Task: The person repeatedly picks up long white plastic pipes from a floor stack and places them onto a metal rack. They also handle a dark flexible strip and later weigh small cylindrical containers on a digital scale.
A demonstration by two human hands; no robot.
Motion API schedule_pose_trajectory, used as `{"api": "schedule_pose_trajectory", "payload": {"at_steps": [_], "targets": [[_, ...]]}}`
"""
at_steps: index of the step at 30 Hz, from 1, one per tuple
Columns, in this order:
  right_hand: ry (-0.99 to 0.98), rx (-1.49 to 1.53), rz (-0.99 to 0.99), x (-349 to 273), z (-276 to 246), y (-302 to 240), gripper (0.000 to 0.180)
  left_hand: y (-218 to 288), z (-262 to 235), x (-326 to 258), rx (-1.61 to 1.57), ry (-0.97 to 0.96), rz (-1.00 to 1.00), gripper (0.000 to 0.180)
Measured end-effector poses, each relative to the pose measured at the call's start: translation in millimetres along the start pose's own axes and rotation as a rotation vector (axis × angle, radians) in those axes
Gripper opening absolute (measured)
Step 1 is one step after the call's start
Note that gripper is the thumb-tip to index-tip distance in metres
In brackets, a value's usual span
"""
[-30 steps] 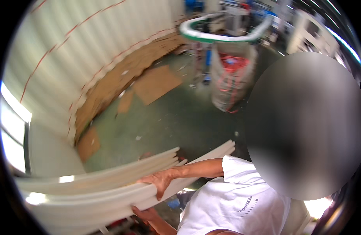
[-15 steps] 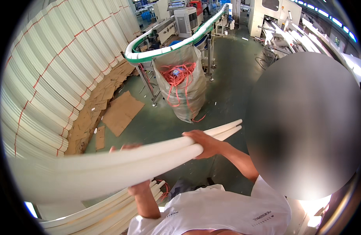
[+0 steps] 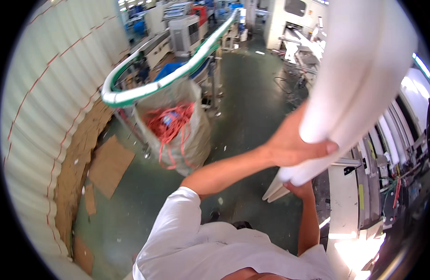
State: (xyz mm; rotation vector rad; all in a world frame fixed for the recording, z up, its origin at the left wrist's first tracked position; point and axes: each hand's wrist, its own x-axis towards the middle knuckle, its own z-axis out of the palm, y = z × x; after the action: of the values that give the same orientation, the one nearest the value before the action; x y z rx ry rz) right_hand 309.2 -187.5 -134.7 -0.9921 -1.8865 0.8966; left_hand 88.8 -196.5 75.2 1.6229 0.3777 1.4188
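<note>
Two long white plastic tubes (image 3: 359, 70) lie side by side, slanting from low over the floor up to the upper right, where they look very large and close. My left hand (image 3: 293, 139) reaches across from the left and is closed around them, its thumb showing on the near side. Lower down the tubes, my right hand (image 3: 301, 188) grips them from underneath; its fingers are partly hidden behind them. The narrow far ends (image 3: 274, 190) of the tubes point down toward the green floor.
Stacked white tubes (image 3: 32, 112) bound with red strapping form a wall at left, above cardboard sheets (image 3: 111, 165). A sack (image 3: 191, 144) of red strapping stands under a curved green-edged conveyor (image 3: 135, 93). Machine frames (image 3: 359, 186) stand close at right.
The tubes have swung from the left side across to the upper right. My left hand has crossed over with them, my right hand now sits lower, and the view has turned right.
</note>
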Motion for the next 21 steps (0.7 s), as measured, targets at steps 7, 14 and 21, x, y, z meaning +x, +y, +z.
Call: {"api": "schedule_pose_trajectory", "payload": {"at_steps": [7,14,21], "targets": [[0.305,0.052,0.437,4,-56,94,0.055,-139,28,127,-0.157,-0.285,0.077,0.1],[0.408,0.089,0.66,63,-74,210,0.055,-369,9,126,-0.242,-0.405,-0.391,0.088],[0.475,0.065,0.697,168,-99,254,0.072,-499,-50,193,-0.303,-0.363,-0.693,0.048]]}}
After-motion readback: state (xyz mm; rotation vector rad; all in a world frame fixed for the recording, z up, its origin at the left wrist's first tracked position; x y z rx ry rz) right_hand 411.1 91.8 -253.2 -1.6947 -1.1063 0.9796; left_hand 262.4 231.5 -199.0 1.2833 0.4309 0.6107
